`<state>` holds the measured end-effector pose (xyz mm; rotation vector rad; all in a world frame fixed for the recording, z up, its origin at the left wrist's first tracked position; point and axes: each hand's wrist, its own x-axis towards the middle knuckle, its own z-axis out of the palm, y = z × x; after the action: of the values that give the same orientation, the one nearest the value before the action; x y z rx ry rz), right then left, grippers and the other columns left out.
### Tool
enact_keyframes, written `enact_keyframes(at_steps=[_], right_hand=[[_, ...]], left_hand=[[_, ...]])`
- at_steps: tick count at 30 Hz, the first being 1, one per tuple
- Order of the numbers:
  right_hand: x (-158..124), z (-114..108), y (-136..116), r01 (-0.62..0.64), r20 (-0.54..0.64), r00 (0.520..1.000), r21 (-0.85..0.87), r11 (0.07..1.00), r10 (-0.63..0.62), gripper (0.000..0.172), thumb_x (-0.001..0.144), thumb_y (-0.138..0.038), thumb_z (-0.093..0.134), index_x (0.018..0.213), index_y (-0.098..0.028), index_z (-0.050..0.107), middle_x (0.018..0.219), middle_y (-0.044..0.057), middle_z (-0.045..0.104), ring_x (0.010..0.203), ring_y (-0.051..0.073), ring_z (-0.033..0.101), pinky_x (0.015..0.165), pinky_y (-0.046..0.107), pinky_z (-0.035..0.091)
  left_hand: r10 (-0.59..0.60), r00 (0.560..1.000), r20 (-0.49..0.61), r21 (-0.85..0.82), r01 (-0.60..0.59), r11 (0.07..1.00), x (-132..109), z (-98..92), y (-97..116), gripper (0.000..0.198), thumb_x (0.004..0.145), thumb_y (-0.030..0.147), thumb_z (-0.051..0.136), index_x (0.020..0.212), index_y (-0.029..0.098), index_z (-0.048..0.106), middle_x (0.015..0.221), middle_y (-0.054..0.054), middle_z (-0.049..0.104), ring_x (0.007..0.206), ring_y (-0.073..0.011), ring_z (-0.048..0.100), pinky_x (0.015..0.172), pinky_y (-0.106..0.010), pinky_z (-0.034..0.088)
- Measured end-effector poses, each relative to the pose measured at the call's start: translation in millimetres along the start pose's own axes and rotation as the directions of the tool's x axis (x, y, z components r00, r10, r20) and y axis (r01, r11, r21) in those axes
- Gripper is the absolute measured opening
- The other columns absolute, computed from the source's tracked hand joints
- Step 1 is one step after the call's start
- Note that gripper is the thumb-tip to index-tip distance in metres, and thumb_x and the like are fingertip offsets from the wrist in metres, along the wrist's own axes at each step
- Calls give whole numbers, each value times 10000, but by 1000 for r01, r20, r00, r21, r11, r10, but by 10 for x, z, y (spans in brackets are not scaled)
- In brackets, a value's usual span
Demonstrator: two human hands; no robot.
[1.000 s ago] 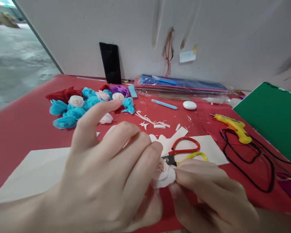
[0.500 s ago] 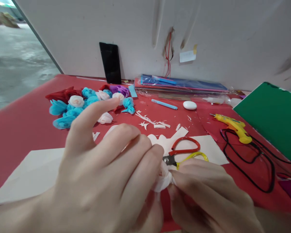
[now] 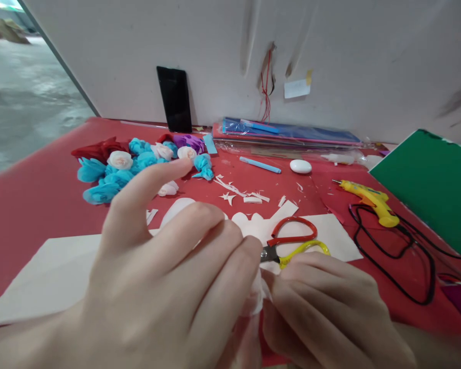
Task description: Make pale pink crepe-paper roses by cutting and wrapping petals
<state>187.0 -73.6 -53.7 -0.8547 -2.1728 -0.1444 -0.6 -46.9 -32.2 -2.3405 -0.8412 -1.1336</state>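
Between my two hands is a pale pink paper flower [image 3: 253, 298], mostly covered by fingers. My left hand [image 3: 172, 271] is wrapped round it from the left, with the index finger stuck out over the table. My right hand [image 3: 326, 302] pinches the flower's thin paper edge from the right. Just beyond my fingers lie scissors [image 3: 295, 241] with one red and one yellow handle loop, their blades hidden behind my left hand. White paper pieces [image 3: 326, 230] lie under the scissors.
A pile of blue, red, purple and pale paper flowers [image 3: 117, 177] sits at the left. At the right lies a yellow glue gun [image 3: 372, 200] with a black cord. A phone [image 3: 174, 100] leans on the wall. Paper scraps [image 3: 240, 193] and a blue pen [image 3: 260, 165] lie mid-table.
My right hand has shifted slightly left, closer to my left hand, and less of the flower shows between them. The things on the table have not moved.
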Motion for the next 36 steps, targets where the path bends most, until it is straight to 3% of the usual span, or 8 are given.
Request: enact_keyframes(at_steps=[7,13,17,20,25,28,31,36], right_hand=[[172,-9,114,81,93,992,90,993,-89,243,946,-416,595,856,-230,722,533,-6,551,539,144,555,509,257,498],[146,-35,130,28,65,997,196,980,-41,208,958,-144,492,831,-189,650,517,-38,529,482,112,461,498,249,425],[233,-35,248,-13,120,992,311,950,-26,194,907,-60,475,883,-146,648,651,1,654,598,118,584,588,237,492],[301,23,320,-84,85,995,487,869,49,204,936,-59,508,824,-156,650,708,-4,697,626,88,624,590,175,505],[321,111,390,-107,84,994,612,784,70,229,982,-158,533,800,-173,670,691,-4,713,572,92,621,517,177,496],[305,117,431,-31,63,998,549,835,-4,274,1006,-162,477,801,-162,659,688,18,701,608,114,627,562,217,529],[303,82,450,167,19,982,357,919,-185,264,1019,-117,436,888,-131,665,765,52,740,689,137,654,648,278,548],[327,-58,414,346,44,937,1,938,-345,251,1014,-121,444,892,-156,660,702,-9,743,633,140,628,656,325,488]], left_hand=[[-28,1000,8,-19,28,999,-8,-11,18,86,695,134,580,680,208,620,560,37,536,617,-171,495,1145,-489,378],[-44,999,13,-136,45,990,13,-6,-13,151,834,306,542,893,192,621,753,0,630,744,-203,594,1111,-435,402],[-215,968,127,-281,243,929,13,-84,-79,290,998,352,396,1113,183,603,990,-19,703,942,-172,659,928,-233,515],[-307,902,304,-374,409,833,40,-112,-137,276,1030,173,360,1020,273,618,936,85,710,786,-65,685,625,-85,527],[-335,885,324,-436,454,777,100,-78,-166,324,968,99,415,927,319,648,778,116,721,613,-64,673,508,-89,510],[-327,876,354,-415,461,784,101,-77,-166,340,935,87,425,908,333,658,768,122,723,618,-72,680,534,-87,526],[-354,873,336,-439,478,761,86,-99,-188,359,941,82,413,882,323,671,786,131,732,675,-77,708,557,-87,538],[-266,936,230,-344,334,878,50,-161,-214,338,956,116,413,843,305,670,837,144,748,664,-60,707,468,-77,488]])
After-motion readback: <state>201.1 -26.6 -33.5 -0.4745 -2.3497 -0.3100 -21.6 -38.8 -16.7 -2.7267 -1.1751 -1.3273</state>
